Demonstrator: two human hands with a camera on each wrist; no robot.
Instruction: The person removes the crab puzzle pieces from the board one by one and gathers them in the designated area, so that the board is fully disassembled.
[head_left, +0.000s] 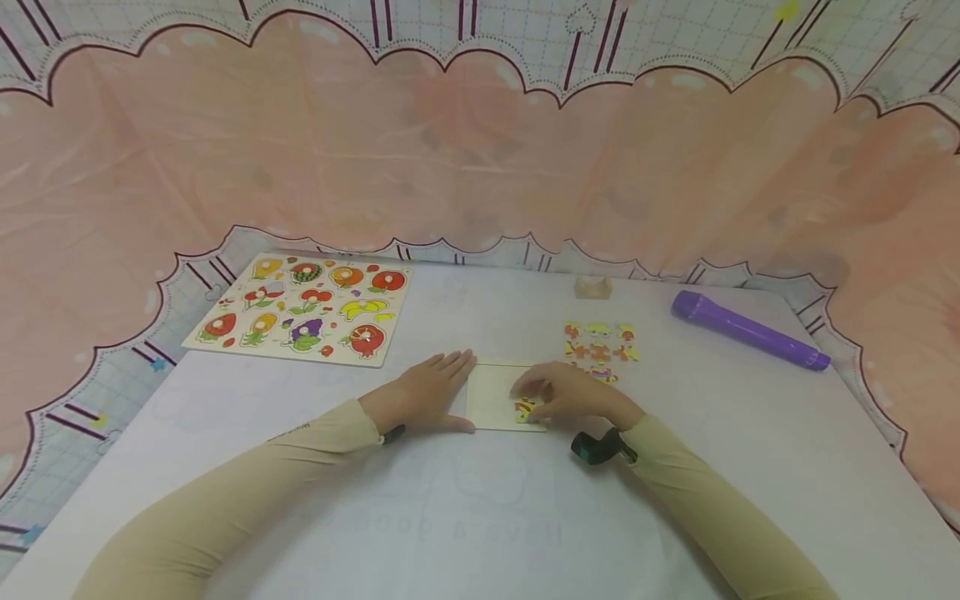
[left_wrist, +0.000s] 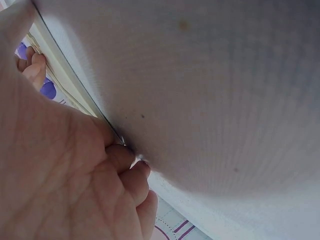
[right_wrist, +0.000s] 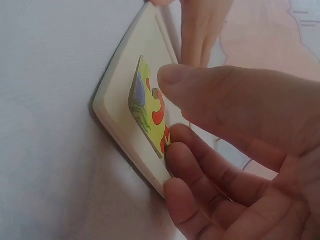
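Observation:
A pale wooden puzzle tray (head_left: 491,400) lies flat in front of me with its surface mostly bare. My left hand (head_left: 423,393) rests along the tray's left edge, fingers straight and thumb spread; the left wrist view shows its palm beside the tray's rim. Over the tray's near right corner, my right hand (head_left: 573,392) pinches a jigsaw piece (right_wrist: 152,107) coloured yellow, red, green and blue. The thumb is at the piece's upper edge and the fingertips (right_wrist: 182,162) at its lower side. The piece lies close over the tray surface.
Several loose jigsaw pieces (head_left: 598,352) lie in rows beyond the right hand. Behind them stands a small wooden block (head_left: 593,288) with a notched top. A purple tube-shaped object (head_left: 750,331) lies far right. At back left is a fruit puzzle board (head_left: 255,348).

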